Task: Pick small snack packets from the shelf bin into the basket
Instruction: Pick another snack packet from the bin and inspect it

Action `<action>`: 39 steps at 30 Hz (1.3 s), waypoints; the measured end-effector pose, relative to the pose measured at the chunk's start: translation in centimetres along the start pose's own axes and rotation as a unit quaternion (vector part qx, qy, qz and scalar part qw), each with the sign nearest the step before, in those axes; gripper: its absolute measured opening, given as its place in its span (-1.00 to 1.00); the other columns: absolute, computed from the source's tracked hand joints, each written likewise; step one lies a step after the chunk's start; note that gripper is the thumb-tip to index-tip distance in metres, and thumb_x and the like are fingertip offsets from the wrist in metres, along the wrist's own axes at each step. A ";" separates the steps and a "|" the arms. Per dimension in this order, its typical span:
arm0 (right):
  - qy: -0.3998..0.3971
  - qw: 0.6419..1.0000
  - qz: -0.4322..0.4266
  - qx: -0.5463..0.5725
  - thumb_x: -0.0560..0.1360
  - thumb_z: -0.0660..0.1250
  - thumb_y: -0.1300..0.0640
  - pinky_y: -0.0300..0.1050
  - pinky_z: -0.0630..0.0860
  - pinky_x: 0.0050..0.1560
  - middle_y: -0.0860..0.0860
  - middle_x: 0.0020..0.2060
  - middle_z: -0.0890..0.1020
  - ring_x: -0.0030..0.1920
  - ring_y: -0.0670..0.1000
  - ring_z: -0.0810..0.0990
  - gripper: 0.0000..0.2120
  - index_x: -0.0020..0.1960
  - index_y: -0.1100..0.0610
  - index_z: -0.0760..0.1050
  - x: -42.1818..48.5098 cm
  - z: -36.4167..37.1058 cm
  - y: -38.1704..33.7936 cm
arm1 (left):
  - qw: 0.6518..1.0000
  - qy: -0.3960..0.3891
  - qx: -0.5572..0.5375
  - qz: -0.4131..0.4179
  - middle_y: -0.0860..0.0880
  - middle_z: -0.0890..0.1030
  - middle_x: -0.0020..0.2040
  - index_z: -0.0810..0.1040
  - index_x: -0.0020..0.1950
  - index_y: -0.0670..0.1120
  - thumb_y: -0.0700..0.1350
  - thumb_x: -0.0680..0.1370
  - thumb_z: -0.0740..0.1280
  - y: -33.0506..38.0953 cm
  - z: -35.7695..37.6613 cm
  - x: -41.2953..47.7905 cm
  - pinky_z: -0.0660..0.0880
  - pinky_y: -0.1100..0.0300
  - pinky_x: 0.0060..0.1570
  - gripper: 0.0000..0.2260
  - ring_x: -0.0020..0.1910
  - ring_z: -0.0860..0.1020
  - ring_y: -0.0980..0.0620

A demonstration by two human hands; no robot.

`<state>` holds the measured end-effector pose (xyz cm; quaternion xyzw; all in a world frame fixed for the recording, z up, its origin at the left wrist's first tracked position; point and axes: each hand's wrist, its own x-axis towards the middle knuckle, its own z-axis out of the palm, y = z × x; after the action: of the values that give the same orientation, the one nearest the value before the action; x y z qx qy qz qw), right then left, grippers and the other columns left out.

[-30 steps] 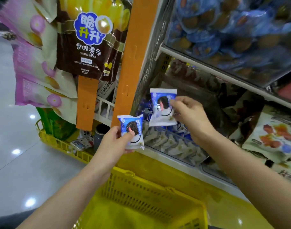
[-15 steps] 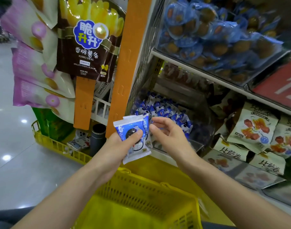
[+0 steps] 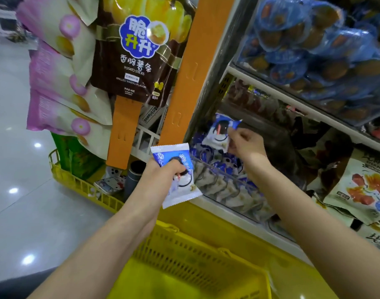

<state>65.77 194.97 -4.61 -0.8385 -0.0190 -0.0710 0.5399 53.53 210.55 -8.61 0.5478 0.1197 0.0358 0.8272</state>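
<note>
The left hand [image 3: 163,182] is closed on a blue-and-white left packet [image 3: 185,188], thumb pressed across its front and fingers behind it. It holds the packet tilted, just in front of the left end of the bin [image 3: 227,198] and above the far rim of the yellow basket [image 3: 195,262]. Whether a second packet is stacked behind it cannot be told. The right hand [image 3: 246,147] is up and to the right, apart from the left hand. It pinches the right edge of a right packet [image 3: 219,132] of the same kind between thumb and fingertips. That packet hangs clear above the heap of matching packets in the bin, touching none of them, and close to the orange post [image 3: 184,83]. The bin sits on the lower shelf, its clear front wall facing the person, with the basket directly below and in front of it. A brown bag [image 3: 137,57] of potato sticks hangs to the left of the post, above the left hand.
</note>
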 end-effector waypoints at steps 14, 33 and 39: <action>-0.009 0.953 0.018 -0.302 0.59 0.16 -0.02 -0.02 0.40 0.09 0.29 0.07 0.58 0.11 0.24 0.53 -0.64 0.05 0.29 0.49 10.0 4.7 2.8 | 1.000 -0.025 0.015 0.005 0.04 0.65 -0.01 0.47 0.07 0.07 -0.14 0.52 0.32 0.3 -1.0 1.0 0.54 0.30 -0.14 -0.83 -0.09 0.63 0.17; -0.006 0.966 -0.128 -0.224 0.59 0.20 0.12 -0.24 0.39 -0.12 0.13 -0.04 0.62 -0.09 0.01 0.54 -0.77 0.14 0.21 0.51 5.9 3.8 1.1 | 0.999 -0.018 0.015 -0.035 0.07 0.65 -0.06 0.49 0.04 0.06 -0.11 0.55 0.27 -0.5 0.1 1.2 0.54 0.31 -0.06 -0.90 -0.10 0.63 0.18; -0.025 0.965 -0.248 -0.075 0.57 0.22 0.13 -0.41 0.40 -0.20 -0.08 -0.12 0.60 -0.19 -0.20 0.52 -0.91 0.03 0.00 0.47 -4.9 1.4 0.4 | 0.996 -0.036 0.066 -0.048 0.05 0.64 0.00 0.49 0.12 0.04 -0.07 0.61 0.17 -1.8 1.1 0.1 0.54 0.35 -0.12 -0.85 -0.05 0.61 0.18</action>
<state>61.14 196.28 -6.23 -0.8470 -0.2350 -0.1828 0.4404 53.75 208.91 -9.90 0.5960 0.1185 -0.0320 0.7935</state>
